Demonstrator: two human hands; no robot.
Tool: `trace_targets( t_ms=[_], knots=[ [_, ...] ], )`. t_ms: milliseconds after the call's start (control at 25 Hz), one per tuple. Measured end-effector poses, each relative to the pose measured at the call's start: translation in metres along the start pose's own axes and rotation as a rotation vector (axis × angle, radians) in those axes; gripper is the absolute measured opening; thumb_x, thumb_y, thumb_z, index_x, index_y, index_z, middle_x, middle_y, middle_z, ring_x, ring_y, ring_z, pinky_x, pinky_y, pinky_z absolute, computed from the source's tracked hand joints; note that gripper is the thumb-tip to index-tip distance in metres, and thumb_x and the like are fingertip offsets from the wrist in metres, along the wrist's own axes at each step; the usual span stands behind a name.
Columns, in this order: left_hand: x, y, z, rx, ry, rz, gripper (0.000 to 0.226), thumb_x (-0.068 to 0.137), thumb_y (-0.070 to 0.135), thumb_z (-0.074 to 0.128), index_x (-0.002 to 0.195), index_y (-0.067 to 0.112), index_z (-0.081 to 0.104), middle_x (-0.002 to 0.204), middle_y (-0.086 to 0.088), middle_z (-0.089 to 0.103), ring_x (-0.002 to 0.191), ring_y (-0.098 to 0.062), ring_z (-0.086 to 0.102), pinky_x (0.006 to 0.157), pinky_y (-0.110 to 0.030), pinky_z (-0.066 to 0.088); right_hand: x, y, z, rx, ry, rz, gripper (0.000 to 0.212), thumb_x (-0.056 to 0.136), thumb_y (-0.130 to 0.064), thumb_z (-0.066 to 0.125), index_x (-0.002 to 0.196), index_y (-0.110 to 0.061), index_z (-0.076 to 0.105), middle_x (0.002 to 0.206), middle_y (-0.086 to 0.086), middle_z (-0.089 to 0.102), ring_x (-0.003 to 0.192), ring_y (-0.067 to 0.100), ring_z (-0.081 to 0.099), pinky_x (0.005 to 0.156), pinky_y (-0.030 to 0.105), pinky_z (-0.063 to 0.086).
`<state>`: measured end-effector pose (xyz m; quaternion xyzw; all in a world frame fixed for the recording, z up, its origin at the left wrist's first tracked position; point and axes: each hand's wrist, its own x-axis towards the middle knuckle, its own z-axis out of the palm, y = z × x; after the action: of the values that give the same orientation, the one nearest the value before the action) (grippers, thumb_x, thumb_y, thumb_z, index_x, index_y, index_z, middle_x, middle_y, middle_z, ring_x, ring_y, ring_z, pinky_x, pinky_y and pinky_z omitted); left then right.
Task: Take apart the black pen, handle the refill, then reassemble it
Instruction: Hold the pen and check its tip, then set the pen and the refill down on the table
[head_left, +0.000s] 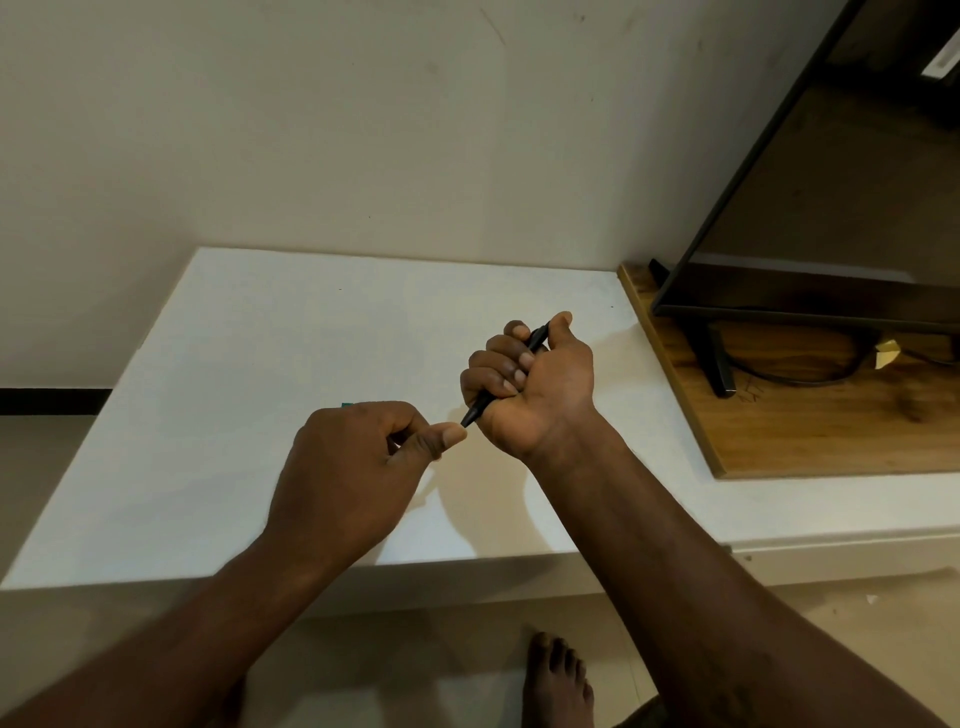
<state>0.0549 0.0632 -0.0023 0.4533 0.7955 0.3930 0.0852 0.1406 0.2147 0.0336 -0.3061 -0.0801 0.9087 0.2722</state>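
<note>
My right hand (530, 384) is fisted around the black pen (480, 405), held above the white table (234, 389). The pen runs diagonally through the fist; its top end pokes out by the thumb and its pointed tip sticks out below the little finger. My left hand (358, 457) is just left of that tip, thumb and forefinger pinched together right at it. Whether something small sits in the pinch I cannot tell. A bit of green shows behind the left knuckles, mostly hidden.
A dark flat screen (831, 182) on a stand (719, 364) sits on a wooden board (810, 415) at the right, with a black cable and a yellow tag (887, 353). A wall rises behind the table. A bare foot (556, 680) rests on the floor below the table's front edge.
</note>
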Motion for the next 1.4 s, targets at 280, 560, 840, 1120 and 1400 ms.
trace_targets(
  t_ms=[280,560,840,1120,1400],
  knots=[
    [0.008,-0.007,-0.002,0.038,0.011,-0.088,0.051,0.085,0.072,0.052,0.078,0.029,0.077,0.068,0.012,0.071,0.062,-0.011,0.067,0.06,-0.024,0.048,0.004,0.004,0.002,-0.208,0.085,-0.098,0.046,0.113,-0.044,0.041,0.092,-0.009,0.06,0.065,0.002,0.055,0.052,0.015,0.051,0.055,0.028,0.046],
    [0.013,-0.014,-0.008,0.109,0.07,-0.036,0.058,0.083,0.076,0.045,0.082,0.026,0.076,0.066,0.012,0.064,0.061,-0.006,0.06,0.061,-0.019,0.041,-0.001,0.016,0.006,-0.323,0.034,-0.032,0.028,0.115,-0.022,0.041,0.113,-0.004,0.063,0.086,0.013,0.079,0.079,0.03,0.081,0.069,0.038,0.064],
    [0.015,-0.018,-0.011,0.195,0.023,-0.019,0.061,0.08,0.081,0.044,0.086,0.029,0.078,0.078,0.011,0.073,0.068,-0.007,0.064,0.066,-0.023,0.044,0.003,0.009,-0.002,-0.682,0.044,-0.114,0.026,0.111,-0.028,0.052,0.11,-0.01,0.071,0.102,0.005,0.083,0.093,0.025,0.08,0.076,0.035,0.061],
    [0.024,-0.029,-0.024,0.293,-0.079,-0.11,0.032,0.081,0.064,0.073,0.093,0.034,0.074,0.086,0.016,0.07,0.076,-0.007,0.063,0.067,-0.028,0.049,0.018,0.008,-0.012,-1.21,0.14,-0.323,0.018,0.096,-0.025,0.077,0.088,-0.009,0.077,0.084,0.005,0.077,0.074,0.017,0.07,0.065,0.026,0.056],
    [0.03,-0.054,-0.026,0.494,-0.149,-0.333,0.081,0.071,0.066,0.081,0.137,0.026,0.056,0.135,-0.012,0.057,0.121,-0.034,0.057,0.09,-0.043,0.053,0.029,0.007,-0.027,-1.608,0.212,-0.394,0.018,0.086,-0.021,0.086,0.08,-0.006,0.078,0.078,0.01,0.08,0.073,0.026,0.079,0.078,0.048,0.067]
  ],
)
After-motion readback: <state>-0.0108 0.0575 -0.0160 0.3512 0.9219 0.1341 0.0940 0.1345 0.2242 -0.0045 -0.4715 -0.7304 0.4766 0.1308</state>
